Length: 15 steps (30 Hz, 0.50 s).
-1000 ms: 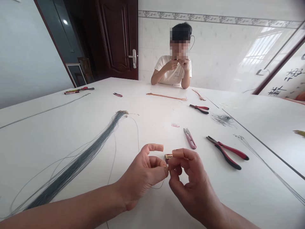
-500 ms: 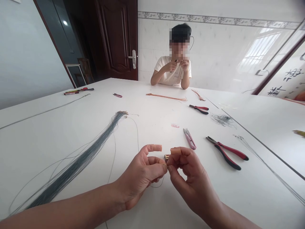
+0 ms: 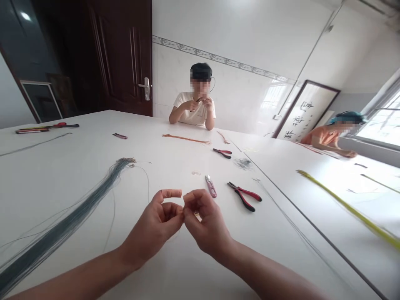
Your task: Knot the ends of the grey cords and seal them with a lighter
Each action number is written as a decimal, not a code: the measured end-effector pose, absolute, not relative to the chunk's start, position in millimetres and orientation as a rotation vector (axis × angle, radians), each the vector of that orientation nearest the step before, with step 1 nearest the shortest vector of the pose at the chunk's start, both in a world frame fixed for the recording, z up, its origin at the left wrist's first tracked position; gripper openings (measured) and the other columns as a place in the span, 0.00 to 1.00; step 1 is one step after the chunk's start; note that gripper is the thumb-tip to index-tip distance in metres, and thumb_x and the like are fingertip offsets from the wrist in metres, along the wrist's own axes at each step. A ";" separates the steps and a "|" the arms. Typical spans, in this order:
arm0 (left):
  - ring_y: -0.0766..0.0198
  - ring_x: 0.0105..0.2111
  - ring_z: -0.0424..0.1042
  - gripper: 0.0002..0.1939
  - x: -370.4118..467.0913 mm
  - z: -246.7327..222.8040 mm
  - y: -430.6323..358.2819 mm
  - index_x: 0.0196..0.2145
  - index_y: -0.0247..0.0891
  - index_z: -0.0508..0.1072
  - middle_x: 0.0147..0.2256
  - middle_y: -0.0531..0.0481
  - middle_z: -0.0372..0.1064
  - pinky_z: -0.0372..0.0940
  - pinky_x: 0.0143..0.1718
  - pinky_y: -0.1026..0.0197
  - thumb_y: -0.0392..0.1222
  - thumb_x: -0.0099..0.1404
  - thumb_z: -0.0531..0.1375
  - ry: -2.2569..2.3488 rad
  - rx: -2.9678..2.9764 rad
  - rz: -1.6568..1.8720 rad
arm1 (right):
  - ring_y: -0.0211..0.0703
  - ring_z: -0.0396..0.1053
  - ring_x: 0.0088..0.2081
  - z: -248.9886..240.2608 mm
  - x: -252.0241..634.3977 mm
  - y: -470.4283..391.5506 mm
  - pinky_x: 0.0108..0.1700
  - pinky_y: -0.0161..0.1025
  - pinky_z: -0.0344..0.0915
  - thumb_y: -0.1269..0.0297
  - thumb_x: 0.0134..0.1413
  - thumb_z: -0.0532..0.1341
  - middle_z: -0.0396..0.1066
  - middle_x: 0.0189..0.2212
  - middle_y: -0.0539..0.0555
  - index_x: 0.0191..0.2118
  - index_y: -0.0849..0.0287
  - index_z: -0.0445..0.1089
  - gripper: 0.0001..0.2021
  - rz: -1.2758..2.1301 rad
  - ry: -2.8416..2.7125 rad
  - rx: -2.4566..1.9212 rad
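My left hand and my right hand meet low in the middle of the view, thumbs and fingertips pinched together. A thin grey cord runs up to the pinch, faint below the hands; its end is hidden by my fingers. Bands that look like tan finger covers wrap both index fingers, which point at each other. Partly behind my right fingers, a small gold-and-brown object shows on the table. Just beyond lie pink thread snips and pliers with red-and-black handles.
A thick bundle of grey-green cords lies at the left. Smaller pliers, a cord tangle and orange cords lie farther back. A yellow bundle is at the right. One person sits opposite, another far right.
The view has swung right, bringing the second person, the window and the yellow bundle into sight. My hands keep their pinch close together.
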<state>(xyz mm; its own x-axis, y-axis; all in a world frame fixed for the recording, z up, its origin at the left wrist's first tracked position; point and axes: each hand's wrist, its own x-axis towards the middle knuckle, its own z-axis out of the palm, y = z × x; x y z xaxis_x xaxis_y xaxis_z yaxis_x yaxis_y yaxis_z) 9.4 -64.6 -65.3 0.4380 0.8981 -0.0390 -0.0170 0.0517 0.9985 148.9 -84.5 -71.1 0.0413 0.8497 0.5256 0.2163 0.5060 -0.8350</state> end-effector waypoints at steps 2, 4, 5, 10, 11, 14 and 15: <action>0.70 0.24 0.58 0.20 14.5 -58.1 -59.7 0.48 0.44 0.59 0.24 0.60 0.62 0.56 0.27 0.64 0.45 0.61 0.60 0.824 1.451 0.886 | 0.35 0.62 0.26 -57.5 153.1 -79.5 0.23 0.32 0.61 0.76 0.45 0.55 0.64 0.27 0.47 0.32 0.55 0.60 0.09 0.553 -1.486 -0.957; 0.68 0.25 0.59 0.19 20.5 -47.9 -56.4 0.48 0.44 0.59 0.25 0.59 0.62 0.58 0.27 0.64 0.42 0.61 0.60 0.801 1.554 0.916 | 0.35 0.63 0.28 -38.2 161.6 -75.8 0.26 0.34 0.63 0.76 0.46 0.55 0.64 0.28 0.48 0.33 0.55 0.60 0.09 0.472 -1.463 -0.925; 0.68 0.25 0.60 0.20 23.7 -42.5 -55.5 0.48 0.44 0.59 0.26 0.58 0.63 0.59 0.28 0.63 0.41 0.60 0.59 0.800 1.610 0.923 | 0.35 0.63 0.29 -26.5 167.9 -74.8 0.28 0.35 0.63 0.75 0.46 0.55 0.64 0.28 0.48 0.34 0.55 0.60 0.09 0.429 -1.444 -0.906; 0.67 0.28 0.63 0.18 38.5 -26.9 -54.6 0.47 0.43 0.61 0.28 0.57 0.63 0.60 0.31 0.62 0.36 0.58 0.57 0.728 1.926 0.910 | 0.30 0.60 0.25 46.7 220.6 -85.3 0.28 0.33 0.62 0.79 0.45 0.55 0.61 0.26 0.44 0.34 0.56 0.60 0.12 0.213 -1.278 -0.847; 0.67 0.28 0.63 0.18 40.7 -27.5 -53.9 0.47 0.43 0.61 0.28 0.56 0.62 0.60 0.31 0.62 0.35 0.58 0.57 0.692 1.979 0.881 | 0.30 0.60 0.24 62.2 234.9 -90.6 0.27 0.34 0.62 0.81 0.43 0.55 0.61 0.25 0.43 0.32 0.57 0.60 0.12 0.138 -1.196 -0.846; 0.67 0.29 0.63 0.18 44.8 -36.0 -49.1 0.47 0.43 0.61 0.28 0.56 0.62 0.61 0.32 0.62 0.35 0.59 0.55 0.598 2.097 0.779 | 0.27 0.58 0.21 102.0 280.6 -110.4 0.27 0.36 0.59 0.85 0.44 0.51 0.58 0.21 0.41 0.30 0.57 0.58 0.14 -0.012 -1.063 -0.881; 0.67 0.28 0.64 0.18 45.1 -40.2 -46.8 0.47 0.43 0.62 0.29 0.56 0.62 0.61 0.32 0.62 0.34 0.59 0.55 0.580 2.120 0.755 | 0.27 0.58 0.20 110.8 294.7 -117.4 0.26 0.37 0.57 0.84 0.48 0.50 0.56 0.20 0.40 0.31 0.57 0.59 0.13 -0.136 -1.082 -0.933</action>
<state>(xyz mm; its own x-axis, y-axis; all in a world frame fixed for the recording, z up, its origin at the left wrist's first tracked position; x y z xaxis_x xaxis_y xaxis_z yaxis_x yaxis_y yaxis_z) 45.1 -46.8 -40.2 0.7176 0.6203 0.3168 0.1461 -0.5788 0.8023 294.7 -117.4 110.8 0.5004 0.3302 0.8003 0.5179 0.6267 -0.5823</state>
